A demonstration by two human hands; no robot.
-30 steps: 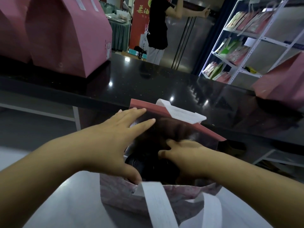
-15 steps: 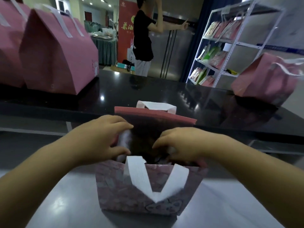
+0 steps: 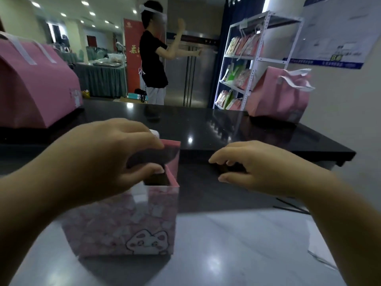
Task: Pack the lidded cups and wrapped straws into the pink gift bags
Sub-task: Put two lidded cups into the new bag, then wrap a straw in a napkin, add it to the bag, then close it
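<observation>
**Left hand on the bag's mouth, right hand free**

A pink gift bag (image 3: 123, 228) with a cartoon animal face stands upright on the grey surface (image 3: 237, 244). The left hand (image 3: 107, 159) grips its open top, fingers curled over the far rim and thumb down in the opening. The inside is dark, so its contents cannot be told. The right hand (image 3: 253, 172) hovers to the right, apart from the bag, fingers loosely bent and holding nothing. Behind it, on the black surface (image 3: 206, 129), stand two larger pink bags (image 3: 35, 89).
</observation>
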